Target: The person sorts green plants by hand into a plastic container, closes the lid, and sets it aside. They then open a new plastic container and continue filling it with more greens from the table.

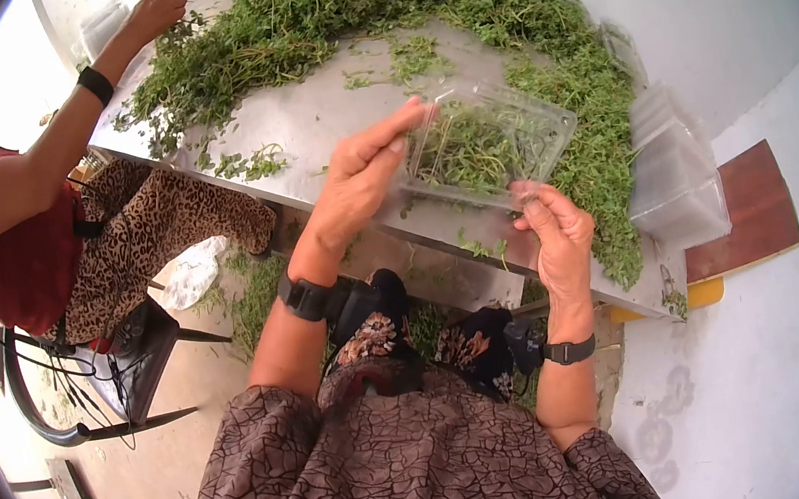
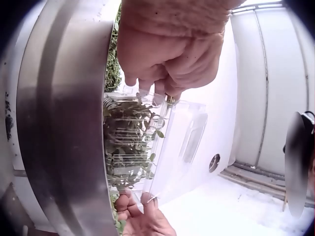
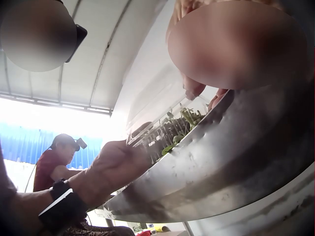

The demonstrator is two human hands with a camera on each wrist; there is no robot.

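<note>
A clear plastic clamshell box with leafy green sprigs inside is held up between both hands over the table's near edge. My left hand grips its left end, index finger stretched along the side. At the near right corner, my right hand pinches the rim between thumb and fingers. In the left wrist view the lid stands partly raised from the filled base, and a few leaves poke out at the seam. The right wrist view shows the left hand under the box's end.
Piled greens cover the back and right of the metal table. Stacked clear boxes stand at the right end, beside a reddish-brown board. Another person works at the left, near a black chair.
</note>
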